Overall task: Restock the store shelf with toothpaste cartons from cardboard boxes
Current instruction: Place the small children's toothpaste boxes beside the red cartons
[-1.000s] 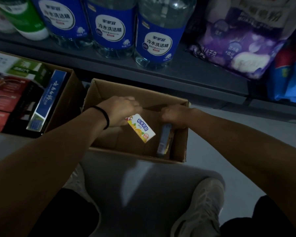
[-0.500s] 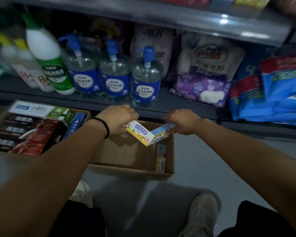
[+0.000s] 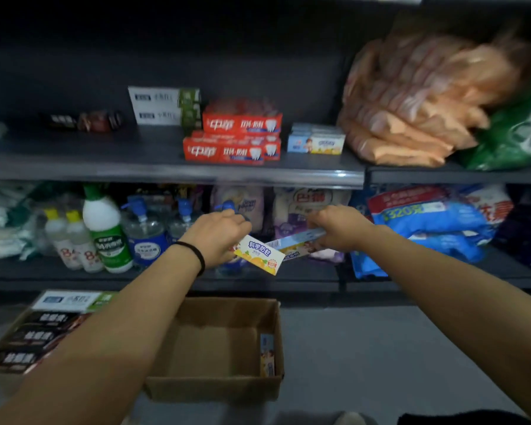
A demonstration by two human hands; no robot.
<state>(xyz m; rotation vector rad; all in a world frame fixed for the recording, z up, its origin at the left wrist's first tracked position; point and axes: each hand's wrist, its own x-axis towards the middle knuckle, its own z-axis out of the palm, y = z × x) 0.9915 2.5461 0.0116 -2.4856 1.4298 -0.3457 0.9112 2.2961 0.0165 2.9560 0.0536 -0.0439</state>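
Crouching low, the person has both arms stretched forward over the cardboard box [image 3: 215, 348] on the floor, which is nearly emptied, with just one small carton [image 3: 267, 354] standing against its right wall. To its left sits a second box [image 3: 28, 338] packed with dark cartons. Up in the air, the left hand [image 3: 216, 237], a black band on its wrist, has its fingers curled round one end of a yellow-and-white toothpaste carton [image 3: 259, 254], and the right hand [image 3: 341, 228] pinches a pale blue carton [image 3: 301, 239] by its far end; the two cartons cross just between the hands. These look light, thin card, stiff along their length but easy to dent, so I'd say a hold across the short end or the long edges, as now, suits them better than squeezing the broad faces. Behind the hands, the lower shelf carries pump bottles [image 3: 144, 237] and bagged goods. Above it is the target shelf [image 3: 166, 167], where red cartons [image 3: 232, 148] are stacked and a small pile of matching blue-and-yellow cartons [image 3: 316, 141] sits just right of them. That pile, by my reckoning, is where both cartons belong, laid flat on top.
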